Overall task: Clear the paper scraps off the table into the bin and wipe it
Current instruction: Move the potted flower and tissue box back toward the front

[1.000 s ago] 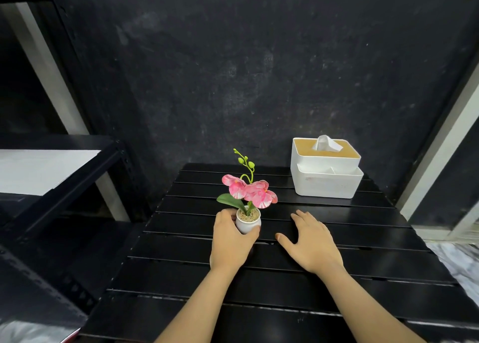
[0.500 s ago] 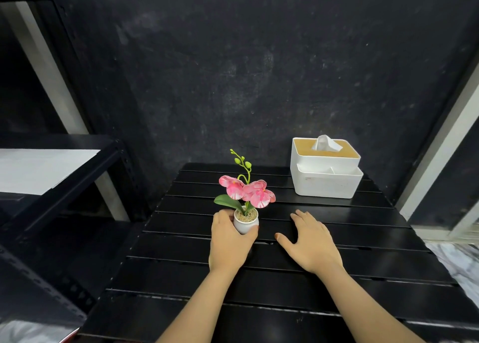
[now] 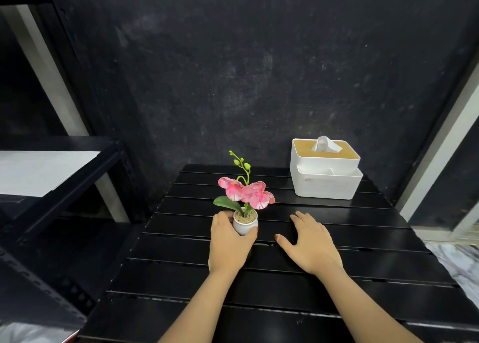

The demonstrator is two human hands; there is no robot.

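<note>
A black slatted table (image 3: 324, 285) fills the lower middle of the view. My left hand (image 3: 228, 246) is wrapped around a small white pot (image 3: 245, 224) that holds a pink artificial orchid (image 3: 246, 191), left of the table's middle. My right hand (image 3: 309, 244) lies flat on the slats beside it, fingers spread, holding nothing. No paper scraps and no bin show in this view.
A white tissue box (image 3: 325, 171) with a wooden lid and a tissue sticking out stands at the table's back right. A black metal shelf (image 3: 59, 176) with a white board stands to the left. A dark wall rises behind the table.
My left hand has shifted the flower pot slightly to the left along the table. My right hand has stayed flat in the same place.
</note>
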